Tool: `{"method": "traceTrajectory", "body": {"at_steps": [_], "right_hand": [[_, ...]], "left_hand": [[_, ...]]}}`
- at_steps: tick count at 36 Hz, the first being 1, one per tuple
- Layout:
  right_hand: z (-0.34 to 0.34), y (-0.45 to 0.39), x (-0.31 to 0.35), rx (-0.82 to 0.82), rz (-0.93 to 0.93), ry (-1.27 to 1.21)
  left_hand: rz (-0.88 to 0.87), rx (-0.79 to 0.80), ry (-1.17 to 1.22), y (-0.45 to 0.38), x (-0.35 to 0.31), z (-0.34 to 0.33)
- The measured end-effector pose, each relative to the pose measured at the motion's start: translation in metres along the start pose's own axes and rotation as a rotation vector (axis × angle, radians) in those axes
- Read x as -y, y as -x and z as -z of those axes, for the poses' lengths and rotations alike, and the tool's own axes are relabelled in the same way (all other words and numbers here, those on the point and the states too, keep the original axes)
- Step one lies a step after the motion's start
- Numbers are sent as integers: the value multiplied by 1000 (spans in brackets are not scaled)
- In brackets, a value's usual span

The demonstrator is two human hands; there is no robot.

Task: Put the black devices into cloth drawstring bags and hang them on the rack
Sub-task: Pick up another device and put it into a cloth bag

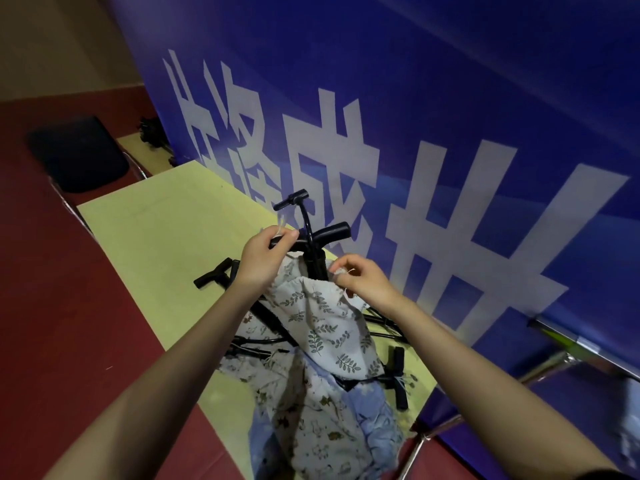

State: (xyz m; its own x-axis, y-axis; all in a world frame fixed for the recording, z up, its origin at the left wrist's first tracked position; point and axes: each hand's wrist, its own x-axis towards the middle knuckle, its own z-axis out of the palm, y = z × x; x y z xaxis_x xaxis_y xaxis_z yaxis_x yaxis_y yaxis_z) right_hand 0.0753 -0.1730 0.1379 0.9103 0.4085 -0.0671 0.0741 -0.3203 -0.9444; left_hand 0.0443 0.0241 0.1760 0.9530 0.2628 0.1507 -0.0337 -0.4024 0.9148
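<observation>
**Cords pinched, pump half bagged**

The left hand pinches a pale drawstring at the level of the T-handle, fingers curled round the cord. The right hand pinches the other cord end at the gathered mouth of the leaf-print bag. Between them stands the black device, a pump-like thing: its barrel is down in the bag, its handle and hose stick out above.

The cloth looks light, soft and floppy, so it will sag wherever it is not held. The device is rigid and probably carries most of the weight. The cords are the place to hold for cinching and hanging, though they look thin and may slip.

More black devices and bags lie on the yellow bench. Which thing is the rack I cannot tell.
</observation>
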Motion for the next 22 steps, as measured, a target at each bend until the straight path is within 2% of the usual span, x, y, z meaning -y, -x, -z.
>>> {"method": "traceTrajectory", "body": {"at_steps": [5,10,17,22], "right_hand": [[8,7,-9,-28,73,108],[17,17,-12,-54,80,3],[22,23,-7,-98,-3,-115],[29,20,-7,-118,-115,-29]], "left_hand": [[12,-51,51,4,7,7],[9,-88,82,6,14,6],[-58,-51,74,16,13,-11],[-92,-50,69,16,6,-15]]}}
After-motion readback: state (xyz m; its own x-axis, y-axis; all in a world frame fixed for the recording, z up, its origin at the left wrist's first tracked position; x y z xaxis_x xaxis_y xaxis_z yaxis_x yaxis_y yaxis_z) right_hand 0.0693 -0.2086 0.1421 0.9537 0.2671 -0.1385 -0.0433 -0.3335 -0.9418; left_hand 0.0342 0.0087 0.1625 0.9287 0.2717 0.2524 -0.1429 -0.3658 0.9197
